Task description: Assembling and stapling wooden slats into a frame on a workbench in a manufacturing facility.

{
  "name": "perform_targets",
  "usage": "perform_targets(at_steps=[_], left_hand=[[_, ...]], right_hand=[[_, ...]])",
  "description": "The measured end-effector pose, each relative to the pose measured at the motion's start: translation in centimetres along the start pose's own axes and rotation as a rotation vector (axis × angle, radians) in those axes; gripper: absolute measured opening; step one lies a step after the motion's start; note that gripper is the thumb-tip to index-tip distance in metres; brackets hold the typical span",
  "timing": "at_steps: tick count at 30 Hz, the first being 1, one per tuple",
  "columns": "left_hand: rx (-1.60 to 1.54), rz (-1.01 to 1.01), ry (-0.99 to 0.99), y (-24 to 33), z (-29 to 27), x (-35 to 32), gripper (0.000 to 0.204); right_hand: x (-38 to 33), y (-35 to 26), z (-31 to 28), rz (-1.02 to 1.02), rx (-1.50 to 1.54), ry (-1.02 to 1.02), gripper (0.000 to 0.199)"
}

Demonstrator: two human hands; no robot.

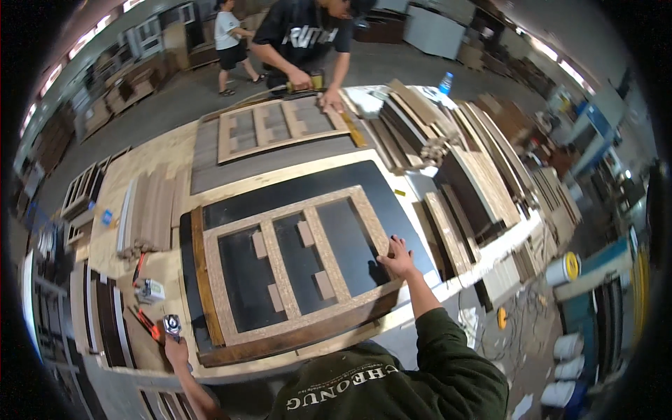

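Observation:
On a black board (360,175) in front of me lies a light wooden frame (283,269) with two inner bars and several small blocks along them. My right hand (397,259) rests on its right-hand bar with the fingers apart. At the lower left, my left hand (178,351) is closed around a hand tool with a silver head (171,324); its exact kind is too small to tell. Beside that tool lies a tool with red-orange handles (148,322). Dark wood strips edge the frame, one along the left (203,280) and one along the near side (301,332).
Across the table a co-worker (301,42) holds a power tool (306,82) over a second frame (280,126). Wood strips are stacked at left (150,210) and right (483,189). A small white box (150,290) and a water bottle (446,83) stand on the table. Another person (231,42) walks behind.

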State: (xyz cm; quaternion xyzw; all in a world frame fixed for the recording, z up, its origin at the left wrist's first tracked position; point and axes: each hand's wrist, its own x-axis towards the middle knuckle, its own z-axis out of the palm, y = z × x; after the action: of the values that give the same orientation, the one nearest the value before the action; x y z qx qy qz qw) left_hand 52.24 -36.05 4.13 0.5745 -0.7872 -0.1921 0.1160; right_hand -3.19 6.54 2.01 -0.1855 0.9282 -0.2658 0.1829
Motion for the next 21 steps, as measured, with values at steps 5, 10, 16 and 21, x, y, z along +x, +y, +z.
perform_targets(at_steps=[5, 10, 16, 21], left_hand=[[0.275, -0.164, 0.064, 1.4, 0.9, 3.2, 0.05], [0.373, -0.04, 0.193, 4.7, 1.6, 4.7, 0.048], [0.403, 0.281, -0.023, 6.5, 7.9, 3.7, 0.067], [0.197, 0.149, 0.033, 9.2, 9.9, 1.5, 0.076]], right_hand=[[-2.7, 0.8, -0.7, 0.06, 0.013, -0.028, 0.078], [-2.5, 3.6, -0.6, 0.085, 0.747, 0.02, 0.055], [-1.1, 8.1, -0.4, 0.075, 1.648, 0.39, 0.076], [-2.1, 7.7, -1.8, 0.033, 1.811, 0.365, 0.078]])
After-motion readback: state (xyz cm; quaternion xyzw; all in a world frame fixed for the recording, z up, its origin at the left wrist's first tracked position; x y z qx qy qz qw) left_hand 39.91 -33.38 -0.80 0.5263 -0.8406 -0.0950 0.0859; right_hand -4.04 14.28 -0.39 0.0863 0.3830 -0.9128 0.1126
